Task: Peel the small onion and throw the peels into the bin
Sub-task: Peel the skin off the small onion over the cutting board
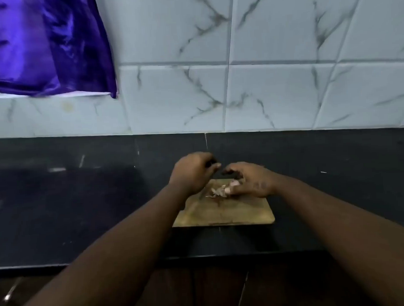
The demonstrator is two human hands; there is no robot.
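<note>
OK, small onion sits over the far right part of the wooden cutting board, pale pinkish, mostly covered by the right hand. That hand is curled down over it, fingertips pinching the onion against the board; only a sliver of the bulb shows at the fingers.

Loose peels lie on the board just left of the onion, a small papery heap, light tan and white, touching or nearly touching the bulb.

Left hand is at the board's far left corner, closed into a loose fist. Something dark pokes out between thumb and fingers toward the right hand; it could be a knife handle, but the view is too blurred to confirm. A thin dark line under the left wrist runs down toward the peels, possibly a blade, can't tell.

Both forearms come in from the bottom edge and converge over the board.

The board lies flat on a black stone countertop, close to its front edge. Behind the board, a white marble-pattern tiled wall. Far left of the board, up on the wall, hangs a shiny purple cloth.
</note>
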